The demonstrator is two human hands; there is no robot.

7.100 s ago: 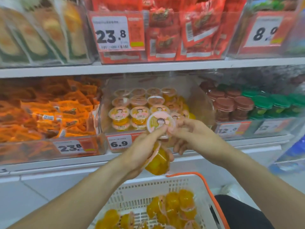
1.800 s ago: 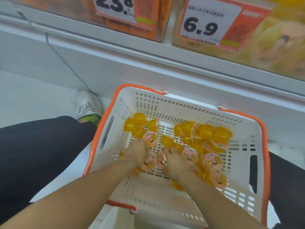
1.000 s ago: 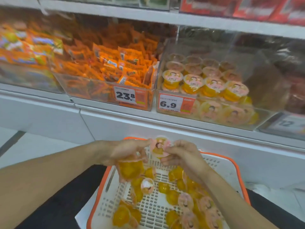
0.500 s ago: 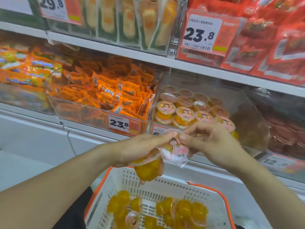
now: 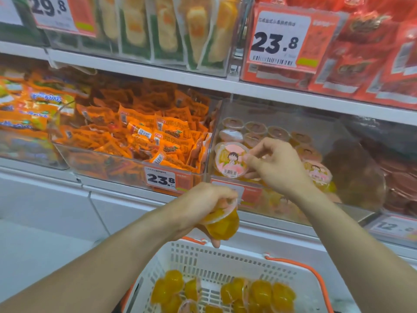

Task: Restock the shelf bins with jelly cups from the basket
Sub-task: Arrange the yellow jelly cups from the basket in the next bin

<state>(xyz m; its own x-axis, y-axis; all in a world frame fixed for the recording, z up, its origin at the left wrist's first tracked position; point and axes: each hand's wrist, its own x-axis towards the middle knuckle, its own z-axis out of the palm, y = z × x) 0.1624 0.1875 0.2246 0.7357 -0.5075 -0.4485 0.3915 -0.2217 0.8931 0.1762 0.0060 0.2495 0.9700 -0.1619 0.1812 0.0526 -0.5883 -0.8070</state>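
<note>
Both bare forearms reach up from the bottom corners and angle in toward the middle. Left hand (image 5: 203,204) sits lower, knuckles up, fingers curled tight around a yellow jelly cup (image 5: 222,223) hanging under the palm. Right hand (image 5: 276,166) is higher and further forward, wrist bent, pinching the edge of a second jelly cup (image 5: 230,161) between thumb and fingertips.

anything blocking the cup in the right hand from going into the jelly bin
Nothing visible does. The right hand pinches a jelly cup by its rim, just above the clear bin, whose top is open. Cups already fill the rows there, so it would land on top of them.
</note>
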